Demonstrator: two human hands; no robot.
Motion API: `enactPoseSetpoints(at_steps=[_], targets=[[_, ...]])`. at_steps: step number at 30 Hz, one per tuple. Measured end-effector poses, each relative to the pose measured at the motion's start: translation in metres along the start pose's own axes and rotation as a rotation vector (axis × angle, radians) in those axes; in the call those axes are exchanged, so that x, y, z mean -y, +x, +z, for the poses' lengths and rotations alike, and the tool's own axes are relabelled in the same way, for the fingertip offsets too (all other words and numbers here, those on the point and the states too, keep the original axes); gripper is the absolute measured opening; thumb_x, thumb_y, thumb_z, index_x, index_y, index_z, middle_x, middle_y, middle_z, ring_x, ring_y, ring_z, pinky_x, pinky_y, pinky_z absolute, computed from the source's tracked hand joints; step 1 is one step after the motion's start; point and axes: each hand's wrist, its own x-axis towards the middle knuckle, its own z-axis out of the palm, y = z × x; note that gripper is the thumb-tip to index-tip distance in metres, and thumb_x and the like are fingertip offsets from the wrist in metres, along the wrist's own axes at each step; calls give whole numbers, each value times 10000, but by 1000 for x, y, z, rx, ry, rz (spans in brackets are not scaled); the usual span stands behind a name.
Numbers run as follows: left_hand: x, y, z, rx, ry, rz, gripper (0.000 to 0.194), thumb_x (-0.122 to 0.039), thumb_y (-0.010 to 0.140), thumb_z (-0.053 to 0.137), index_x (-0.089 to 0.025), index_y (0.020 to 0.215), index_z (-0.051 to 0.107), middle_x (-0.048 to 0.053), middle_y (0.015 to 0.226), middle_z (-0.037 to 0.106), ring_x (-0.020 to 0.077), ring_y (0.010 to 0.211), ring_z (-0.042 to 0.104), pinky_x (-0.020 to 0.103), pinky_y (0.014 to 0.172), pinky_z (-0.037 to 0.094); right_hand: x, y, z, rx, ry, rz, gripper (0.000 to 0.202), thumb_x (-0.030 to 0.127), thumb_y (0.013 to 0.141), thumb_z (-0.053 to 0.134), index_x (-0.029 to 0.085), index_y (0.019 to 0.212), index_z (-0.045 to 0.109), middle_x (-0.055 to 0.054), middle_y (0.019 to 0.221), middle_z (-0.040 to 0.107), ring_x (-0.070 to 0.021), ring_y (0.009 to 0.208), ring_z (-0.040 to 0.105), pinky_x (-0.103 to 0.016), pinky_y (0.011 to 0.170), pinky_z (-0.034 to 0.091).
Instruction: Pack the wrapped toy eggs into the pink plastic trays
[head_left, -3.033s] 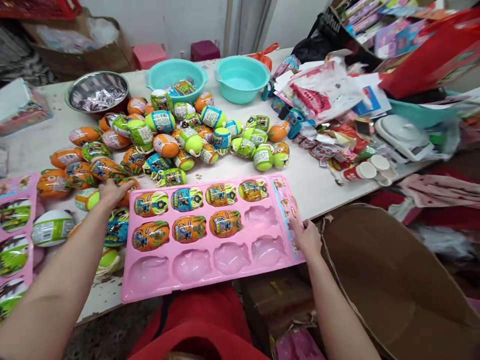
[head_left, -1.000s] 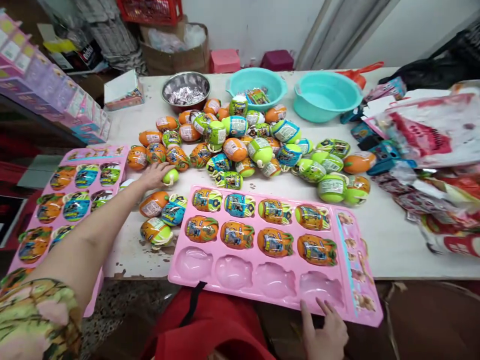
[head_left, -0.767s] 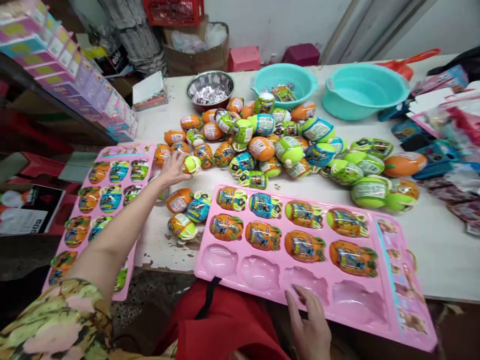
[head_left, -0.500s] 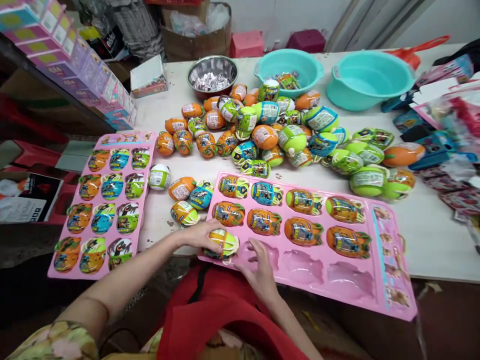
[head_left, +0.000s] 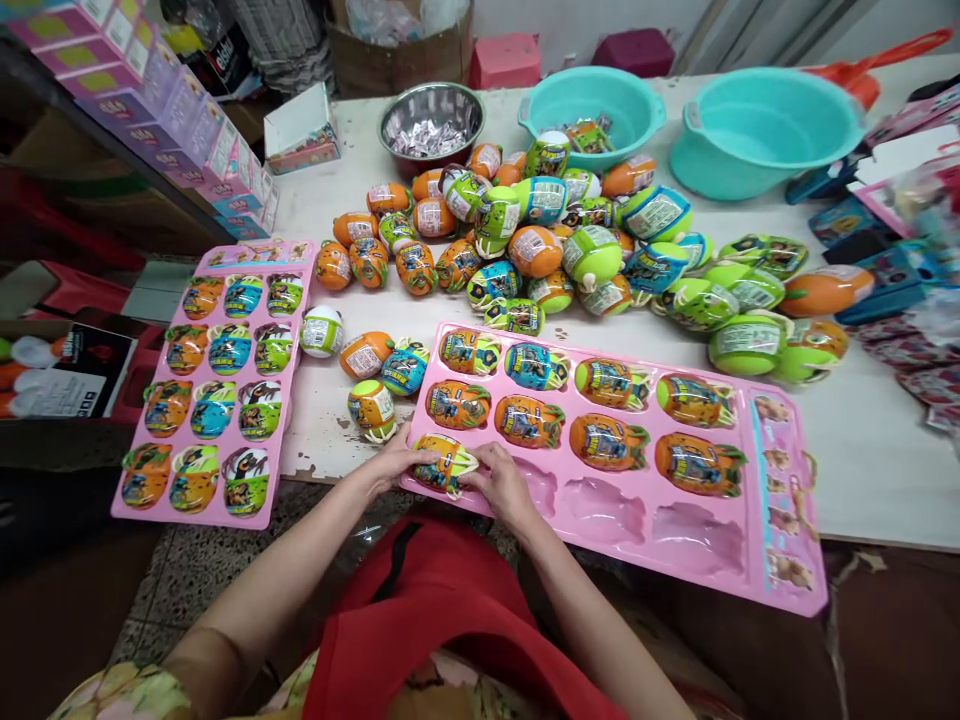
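Note:
Both my hands are on an orange-and-green toy egg (head_left: 441, 466) in the near left corner hollow of a pink moulded plastic tray (head_left: 645, 362). My left hand (head_left: 393, 464) closes on the egg's left end. At the other end, my right hand (head_left: 501, 484) pinches its pale, string-like part. The two rows beyond hold several wrapped toy eggs, mostly orange, one blue (head_left: 536, 367). Moulded hollows (head_left: 604, 508) show their pink floor to the right. Just left of the tray lie a green-and-orange egg (head_left: 372, 411), a blue one (head_left: 405, 367) and an orange one (head_left: 366, 354).
A second pink tray (head_left: 288, 440) filled with eggs lies at left. A heap of toy eggs (head_left: 534, 250) spreads across the table (head_left: 885, 480). Behind stand a metal bowl (head_left: 431, 100) of small packets and two turquoise basins (head_left: 630, 95) (head_left: 772, 130). Stacked boxes (head_left: 172, 120) rise at left.
My right hand has moved in from the hollow beside and now grips the egg's right end. The egg sits turned slightly in its hollow. A loose egg left of the tray has rotated.

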Motion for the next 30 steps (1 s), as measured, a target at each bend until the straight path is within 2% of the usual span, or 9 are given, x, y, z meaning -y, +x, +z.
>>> enactPoseSetpoints(at_steps=[5, 8, 10, 12, 14, 16, 19, 22, 30], targets=[[7, 15, 9, -242, 154, 95, 668, -429, 529, 869, -197, 1086, 585, 86, 1054, 686, 275, 998, 646, 400, 884, 516, -2, 29, -12, 155, -159, 147, 196, 399, 786, 697, 205, 764, 684, -15, 769, 582, -170, 715, 544, -278, 621, 367], [10, 14, 9, -411, 342, 114, 622, -506, 582, 825, -192, 1073, 607, 92, 1045, 685, 305, 1079, 613, 429, 948, 478, 2, 24, -13, 56, -142, 295, 303, 433, 670, 792, 203, 796, 642, 6, 734, 612, -170, 682, 555, -271, 599, 348], [8, 9, 6, -319, 232, 65, 662, -512, 607, 813, -181, 1131, 582, 115, 1107, 673, 300, 1081, 618, 427, 933, 493, 5, 1, -8, -169, -28, 323, 412, 485, 632, 805, 197, 845, 602, -3, 786, 634, -178, 733, 575, -270, 637, 385], [3, 2, 3, -99, 35, 0, 713, -465, 599, 838, -172, 1184, 555, 138, 1162, 659, 285, 1055, 639, 408, 900, 520, 7, -32, 2, -316, 182, 431, 455, 573, 645, 766, 184, 775, 568, -17, 744, 627, -177, 707, 577, -278, 640, 419], [-4, -3, 2, 31, -83, -49, 761, -380, 533, 890, -174, 1184, 554, 138, 1150, 671, 278, 1005, 662, 401, 872, 540, 8, -61, 17, -218, 562, 713, 508, 654, 641, 727, 178, 704, 560, -37, 690, 627, -185, 654, 593, -301, 610, 466], [-8, -6, 4, -14, -99, -65, 805, -294, 449, 924, -181, 1157, 558, 116, 1093, 697, 271, 954, 679, 397, 849, 553, 10, -76, 35, -116, 1020, 941, 519, 644, 590, 770, 181, 738, 589, -57, 760, 668, -207, 710, 643, -329, 637, 525], [-9, -7, 14, -149, -85, -55, 830, -231, 383, 931, -185, 1118, 548, 81, 1008, 720, 257, 891, 690, 392, 812, 565, 13, -64, 59, -381, 1446, 928, 474, 456, 529, 872, 222, 849, 614, -20, 947, 698, -182, 922, 657, -305, 797, 549], [-4, -3, 21, -212, -81, -29, 813, -210, 356, 923, -186, 1077, 547, 55, 936, 724, 242, 823, 690, 393, 776, 568, 14, -39, 76, -592, 1462, 952, 408, 355, 577, 853, 236, 891, 621, 10, 976, 701, -148, 943, 649, -250, 796, 549], [9, 11, 21, -322, 65, 96, 607, -304, 467, 866, -171, 1006, 621, 50, 904, 714, 247, 849, 671, 393, 825, 536, 9, -31, 76, -604, 1337, 1107, 437, 322, 555, 846, 200, 907, 618, -4, 889, 703, -185, 873, 663, -231, 640, 552]])
